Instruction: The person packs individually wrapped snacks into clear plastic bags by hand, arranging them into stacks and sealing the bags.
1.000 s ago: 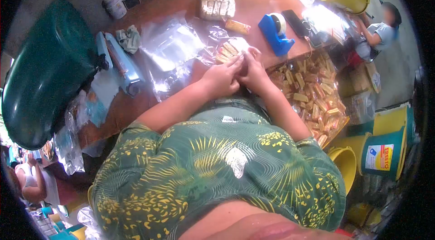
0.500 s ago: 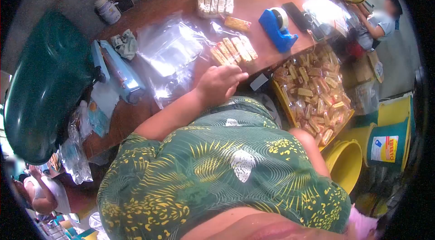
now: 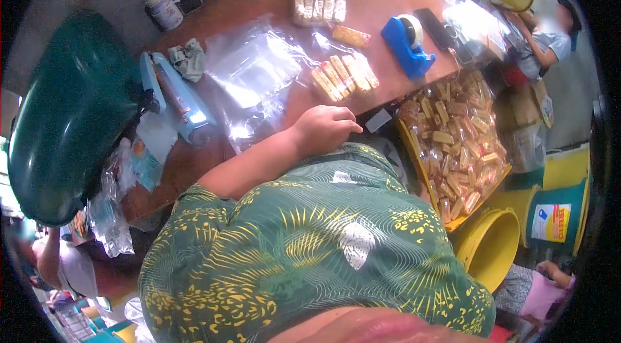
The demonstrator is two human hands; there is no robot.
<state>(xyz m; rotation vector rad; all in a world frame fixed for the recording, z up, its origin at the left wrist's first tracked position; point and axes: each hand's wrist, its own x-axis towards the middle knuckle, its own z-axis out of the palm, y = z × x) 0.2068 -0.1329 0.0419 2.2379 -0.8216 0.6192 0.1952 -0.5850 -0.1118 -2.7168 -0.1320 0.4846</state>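
Note:
My left hand (image 3: 327, 130) is at the table's front edge, its fingers bent and drawn together; nothing shows in them. Just beyond it, several wrapped yellowish bars (image 3: 345, 77) lie side by side on the brown table (image 3: 372, 0). One more bar (image 3: 351, 36) lies flat behind that row. Clear plastic bags (image 3: 252, 71) are spread to the left of the bars. My right hand is hidden; only a sliver of skin shows by the yellow crate (image 3: 414, 160), which is full of loose wrapped bars (image 3: 456, 142).
A blue tape dispenser (image 3: 409, 48) and a dark phone (image 3: 434, 29) are on the table's right. A packed block of bars (image 3: 319, 3) stands at the back. Leftward are a blue sealer-like device (image 3: 178, 94) and a large green container (image 3: 68, 116). A yellow bucket (image 3: 495, 246) stands right.
My left hand has drawn back slightly from the row of bars, its fingers more bent. My right forearm has slipped mostly out of sight beside the crate. The whole view has shifted a little.

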